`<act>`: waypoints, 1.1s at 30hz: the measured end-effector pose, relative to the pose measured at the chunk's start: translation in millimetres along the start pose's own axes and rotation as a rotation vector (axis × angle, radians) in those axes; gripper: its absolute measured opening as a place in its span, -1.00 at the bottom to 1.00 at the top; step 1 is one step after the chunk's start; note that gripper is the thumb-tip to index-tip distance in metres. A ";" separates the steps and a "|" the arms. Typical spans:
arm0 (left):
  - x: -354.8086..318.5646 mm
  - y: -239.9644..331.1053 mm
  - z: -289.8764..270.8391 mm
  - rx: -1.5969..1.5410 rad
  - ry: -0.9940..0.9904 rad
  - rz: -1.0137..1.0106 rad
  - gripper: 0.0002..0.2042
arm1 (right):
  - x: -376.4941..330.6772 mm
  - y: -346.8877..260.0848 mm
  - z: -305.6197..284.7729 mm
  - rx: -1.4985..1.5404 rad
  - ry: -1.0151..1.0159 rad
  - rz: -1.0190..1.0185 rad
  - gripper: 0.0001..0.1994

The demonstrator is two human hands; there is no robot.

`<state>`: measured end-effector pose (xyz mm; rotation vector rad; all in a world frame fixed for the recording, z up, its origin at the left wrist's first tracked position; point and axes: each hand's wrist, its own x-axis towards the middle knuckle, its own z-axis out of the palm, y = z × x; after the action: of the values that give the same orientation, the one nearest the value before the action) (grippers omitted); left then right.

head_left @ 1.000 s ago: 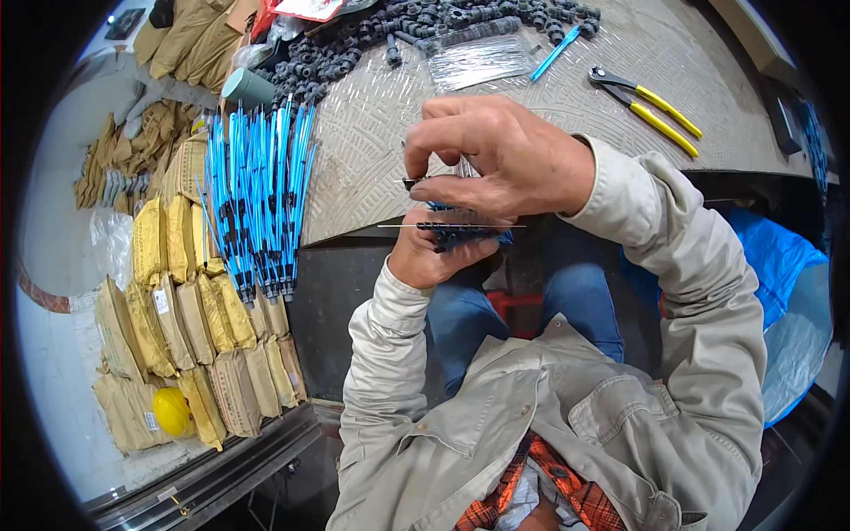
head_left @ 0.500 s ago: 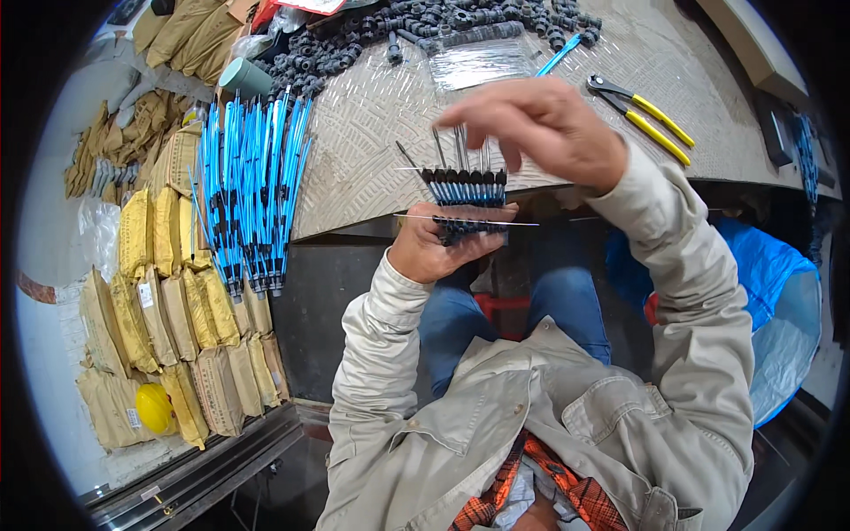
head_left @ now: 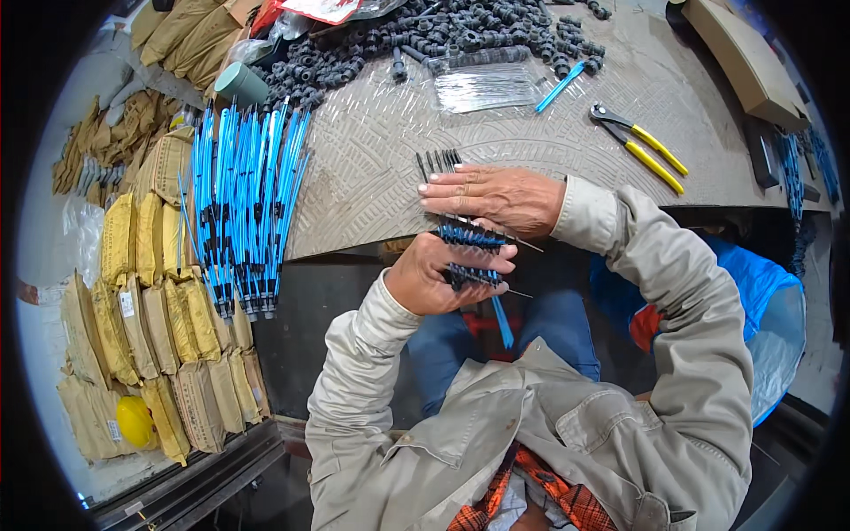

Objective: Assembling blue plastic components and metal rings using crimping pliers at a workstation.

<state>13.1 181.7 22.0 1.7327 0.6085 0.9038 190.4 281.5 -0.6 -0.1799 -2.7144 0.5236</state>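
My left hand is closed around a flat row of thin blue rods with black fittings, held above my lap at the table's front edge. Thin metal wires stick out crosswise from the row, and a blue end hangs below my fingers. My right hand lies over the upper part of the row, its fingers stretched out to the left and close together. Dark slim tips show beyond those fingers. The right palm hides the middle of the tips.
Black fittings heap at the back, by a clear bag of thin metal strips. Yellow-handled pliers and a blue rod lie to the right. Left are bundled blue rods and paper packages. A cardboard box stands far right.
My right hand has come down and left, from hovering above the tips to lying across them. The row in my left hand has tilted, and a blue end shows below it.
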 end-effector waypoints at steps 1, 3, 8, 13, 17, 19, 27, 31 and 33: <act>-5.2 -3.4 3.5 0.029 0.029 0.015 -0.74 | 1.3 0.2 1.9 -0.021 -0.023 -0.001 -0.45; -16.1 -9.0 10.9 0.057 0.060 0.029 -0.75 | 3.6 -0.1 4.1 -0.039 -0.046 -0.002 -0.44; -35.0 -22.1 28.5 -1.114 0.397 -0.414 -0.66 | -5.2 -1.4 3.8 -0.035 -0.030 0.054 -0.44; -14.6 -23.1 14.2 -0.018 0.217 0.120 -0.71 | -7.3 1.8 -4.4 -0.064 0.001 0.082 -0.46; 3.2 -6.5 20.4 0.047 0.142 0.074 -0.71 | -17.0 8.4 -11.1 -0.008 0.090 0.076 -0.46; -7.1 -9.8 15.5 0.096 0.149 0.154 -0.66 | -3.5 2.1 -16.2 0.098 0.038 0.086 -0.50; -14.9 -26.9 34.9 0.170 0.117 0.228 -0.61 | -9.9 3.3 13.9 -0.020 0.100 -0.042 -0.60; -9.2 -16.4 23.0 0.202 0.027 0.130 -0.55 | -8.9 -6.0 -8.8 0.027 0.190 -0.102 -0.59; -8.9 -9.5 15.0 0.211 0.008 0.088 -0.53 | -8.6 -6.6 -9.9 0.056 0.215 -0.128 -0.58</act>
<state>20.2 169.7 8.0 1.9587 0.6559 0.9346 201.8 277.1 7.6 -0.0437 -2.4802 0.5107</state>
